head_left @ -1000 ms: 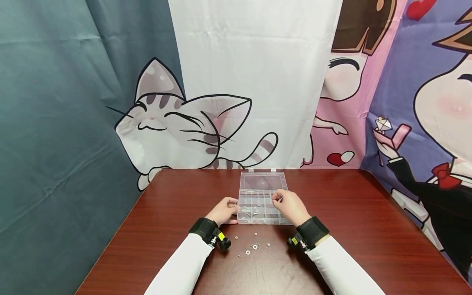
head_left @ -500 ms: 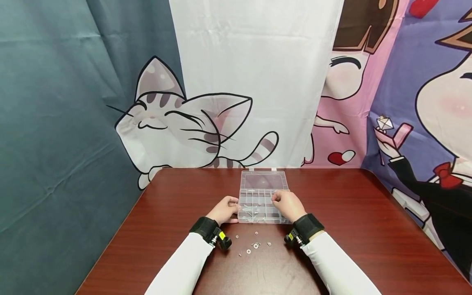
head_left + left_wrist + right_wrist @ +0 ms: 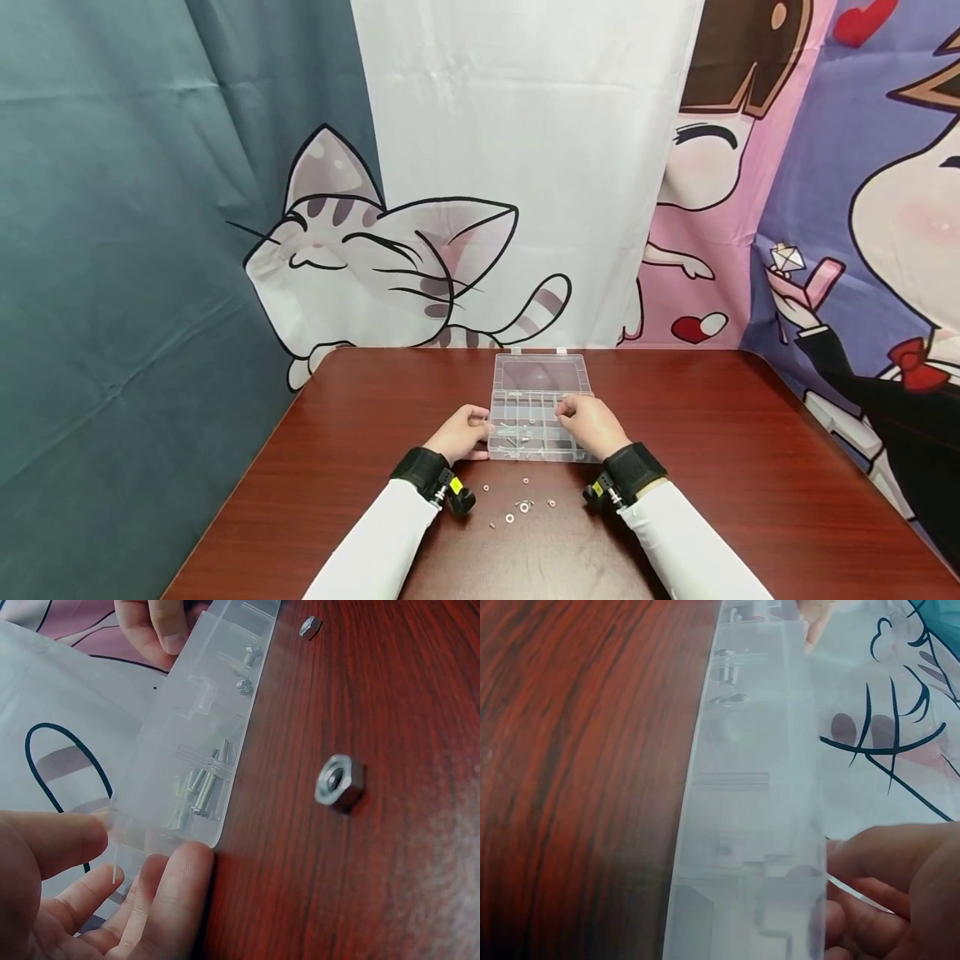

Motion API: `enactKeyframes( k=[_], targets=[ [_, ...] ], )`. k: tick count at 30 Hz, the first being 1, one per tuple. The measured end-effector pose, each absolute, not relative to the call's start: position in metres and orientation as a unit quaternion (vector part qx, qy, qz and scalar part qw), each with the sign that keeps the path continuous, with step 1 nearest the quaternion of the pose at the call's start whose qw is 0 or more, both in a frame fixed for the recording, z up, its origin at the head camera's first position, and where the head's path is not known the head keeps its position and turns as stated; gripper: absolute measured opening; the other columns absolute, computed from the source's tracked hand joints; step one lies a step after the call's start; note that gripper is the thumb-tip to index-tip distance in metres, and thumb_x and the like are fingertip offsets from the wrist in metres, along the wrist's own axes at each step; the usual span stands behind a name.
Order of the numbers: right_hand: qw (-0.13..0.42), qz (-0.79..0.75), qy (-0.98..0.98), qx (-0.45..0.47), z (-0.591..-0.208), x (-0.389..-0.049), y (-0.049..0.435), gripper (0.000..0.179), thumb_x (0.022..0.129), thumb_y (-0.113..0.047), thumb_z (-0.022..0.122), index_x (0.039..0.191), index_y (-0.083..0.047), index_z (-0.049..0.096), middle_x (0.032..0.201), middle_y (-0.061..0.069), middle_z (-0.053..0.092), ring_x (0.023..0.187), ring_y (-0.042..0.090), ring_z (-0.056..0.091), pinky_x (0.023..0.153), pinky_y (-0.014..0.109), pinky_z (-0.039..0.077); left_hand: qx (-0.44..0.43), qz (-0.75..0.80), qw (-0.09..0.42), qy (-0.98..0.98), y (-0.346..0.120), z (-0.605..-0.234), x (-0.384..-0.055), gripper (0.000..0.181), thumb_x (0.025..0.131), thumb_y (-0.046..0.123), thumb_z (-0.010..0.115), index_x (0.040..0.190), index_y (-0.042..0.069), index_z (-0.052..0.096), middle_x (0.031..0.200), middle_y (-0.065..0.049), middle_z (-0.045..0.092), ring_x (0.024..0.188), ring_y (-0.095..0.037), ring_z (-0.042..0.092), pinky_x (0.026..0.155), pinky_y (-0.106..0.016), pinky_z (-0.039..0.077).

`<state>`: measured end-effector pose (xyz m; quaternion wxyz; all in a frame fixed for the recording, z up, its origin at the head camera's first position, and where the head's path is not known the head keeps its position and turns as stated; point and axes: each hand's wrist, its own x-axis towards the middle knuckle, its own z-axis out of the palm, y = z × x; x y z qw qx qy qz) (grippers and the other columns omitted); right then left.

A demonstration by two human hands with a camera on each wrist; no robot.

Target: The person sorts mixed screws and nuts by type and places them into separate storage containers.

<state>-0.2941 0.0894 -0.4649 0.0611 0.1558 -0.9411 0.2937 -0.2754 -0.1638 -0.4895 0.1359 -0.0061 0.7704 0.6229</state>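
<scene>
A clear plastic compartment box (image 3: 551, 456) lies on the table with its lid (image 3: 542, 373) folded back. My left hand (image 3: 459, 433) grips the box's left end, its thumb and fingers around the corner in the left wrist view. Screws (image 3: 210, 780) show through the front wall in the left compartments. My right hand (image 3: 588, 423) is over the right part of the box, with thumb and index finger brought together. In the right wrist view, the wall partly hides those fingertips, and I cannot tell whether they pinch a small part.
On the table in front of the box lie several small metal parts, including a large hex nut (image 3: 340, 782) and a smaller-looking nut (image 3: 309, 628) in the left wrist view. A washer-like ring (image 3: 510, 518) lies nearest me. A printed cloth (image 3: 525, 167) hangs behind the table.
The head view has shifted slightly. My left hand keeps its grip on the box, and my right hand stays over the right compartments with only small movement. The loose parts have not moved.
</scene>
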Motion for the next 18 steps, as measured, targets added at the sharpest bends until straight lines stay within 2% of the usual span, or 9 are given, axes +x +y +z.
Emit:
enactKeyframes(
  k=[5,11,18],
  targets=[
    [0.055,0.310,-0.934,0.168,-0.464,-0.287,0.092,0.005,0.082,-0.017,0.067,0.085,-0.014,0.069,0.088,-0.003,0.066,0.071,0.010,0.054,0.064,0.028,0.045,-0.003,0.622,0.130,0.772,-0.163,-0.484,-0.271,0.042,0.091,0.013,0.057,0.127,0.001,0.039,0.113,-0.016,0.053,0.086,-0.023,0.062,0.067,-0.036,0.057],
    [0.060,0.311,-0.928,0.195,-0.461,-0.272,0.097,0.006,0.080,-0.022,0.069,0.083,-0.017,0.068,0.078,-0.009,0.059,0.066,0.005,0.051,0.059,0.023,0.044,0.001,0.619,0.129,0.774,-0.163,-0.483,-0.270,0.042,0.091,0.013,0.057,0.127,0.000,0.039,0.114,-0.016,0.052,0.092,-0.024,0.060,0.067,-0.036,0.057],
    [0.069,0.260,-0.930,0.250,-0.448,-0.245,0.095,0.004,0.080,-0.021,0.069,0.082,-0.021,0.066,0.079,-0.010,0.057,0.067,0.005,0.049,0.061,0.022,0.044,-0.006,0.623,0.130,0.772,-0.163,-0.486,-0.273,0.042,0.091,0.014,0.058,0.127,0.001,0.041,0.116,-0.016,0.052,0.092,-0.023,0.059,0.066,-0.036,0.057]
  ],
)
